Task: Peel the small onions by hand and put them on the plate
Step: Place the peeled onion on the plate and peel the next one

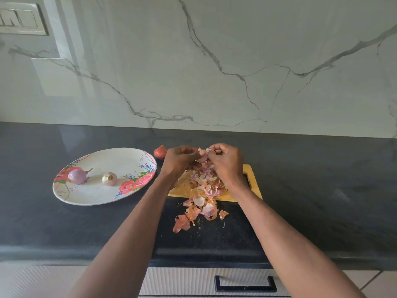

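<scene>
Now, onion in hand point(202, 157): held above the cutting board point(184, 187), partly peeled, skin lifting off its top.
Left hand point(179, 161): fingers curled round the onion, gripping it.
Right hand point(225, 160): fingertips pinching a flap of skin at the onion's top — hand otherwise curled.
Risk: a slick peeled bulb could squirt out of the left grip and roll off the counter point(322, 190); loose peels point(202, 203) already spill past the board's near edge and may drop to the floor.
Count: two peeled onions on the plate point(90, 196), one unpeeled onion point(160, 151) behind the left hand, one in hand — four in all; one plate, one board.
</scene>
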